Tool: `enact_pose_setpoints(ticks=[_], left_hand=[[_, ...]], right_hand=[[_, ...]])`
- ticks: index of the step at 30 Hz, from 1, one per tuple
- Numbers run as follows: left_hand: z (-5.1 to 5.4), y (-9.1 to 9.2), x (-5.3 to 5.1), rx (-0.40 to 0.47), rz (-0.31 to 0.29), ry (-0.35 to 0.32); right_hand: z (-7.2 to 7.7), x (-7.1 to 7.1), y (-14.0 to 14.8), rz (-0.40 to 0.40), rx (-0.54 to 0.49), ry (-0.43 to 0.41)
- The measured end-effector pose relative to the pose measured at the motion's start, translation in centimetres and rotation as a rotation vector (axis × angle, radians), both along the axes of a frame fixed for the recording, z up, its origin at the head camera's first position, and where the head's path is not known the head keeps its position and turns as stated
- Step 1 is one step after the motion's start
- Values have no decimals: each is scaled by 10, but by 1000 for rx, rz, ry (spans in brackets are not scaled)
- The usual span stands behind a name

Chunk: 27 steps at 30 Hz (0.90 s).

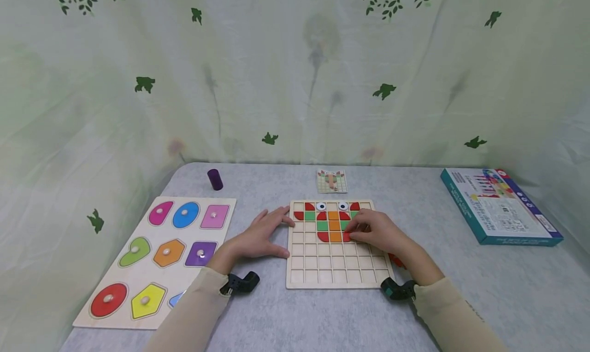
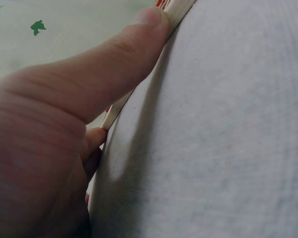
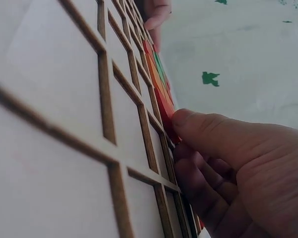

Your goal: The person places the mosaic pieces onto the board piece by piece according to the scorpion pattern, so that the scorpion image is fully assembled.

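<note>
A wooden grid board (image 1: 338, 276) lies flat on the table, its upper cells filled with red, green and orange tiles and two eye tiles (image 1: 321, 206). My left hand (image 1: 257, 237) rests against the board's left edge, thumb and fingers spread along it. In the left wrist view the thumb (image 2: 124, 54) touches the rim. My right hand (image 1: 380, 233) is over the board's right half, holding a red rounded tile (image 1: 346, 237) between thumb and fingers, at a cell right of an orange tile (image 1: 335, 236). The right wrist view shows the thumb tip on this tile; the other fingers curl beneath.
A pattern card (image 1: 332, 182) lies behind the board. On the left are a shape puzzle board (image 1: 172, 285) with knobbed pieces and a dark purple cylinder (image 1: 214, 179). A teal-edged box (image 1: 502, 208) sits at right. Red pieces (image 1: 397, 261) lie partly hidden by the right forearm.
</note>
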<state>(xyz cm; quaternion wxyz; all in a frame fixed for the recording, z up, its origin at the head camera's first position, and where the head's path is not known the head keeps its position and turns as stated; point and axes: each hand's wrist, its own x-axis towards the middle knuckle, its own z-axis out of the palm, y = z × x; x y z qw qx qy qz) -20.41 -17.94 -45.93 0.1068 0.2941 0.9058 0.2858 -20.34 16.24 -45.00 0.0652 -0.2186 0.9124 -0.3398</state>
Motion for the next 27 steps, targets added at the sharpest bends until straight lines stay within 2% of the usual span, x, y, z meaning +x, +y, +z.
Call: enact_pose_setpoints(ticks=[12, 19, 27], left_hand=[[-2, 0, -1, -7, 7, 0], [-3, 0, -2, -9, 6, 8], [-2, 1, -1, -10, 9, 4]], right_hand=[[2, 1, -1, 41, 10, 38], [2, 2, -1, 67, 43, 109], [0, 2, -2, 57, 52, 142]])
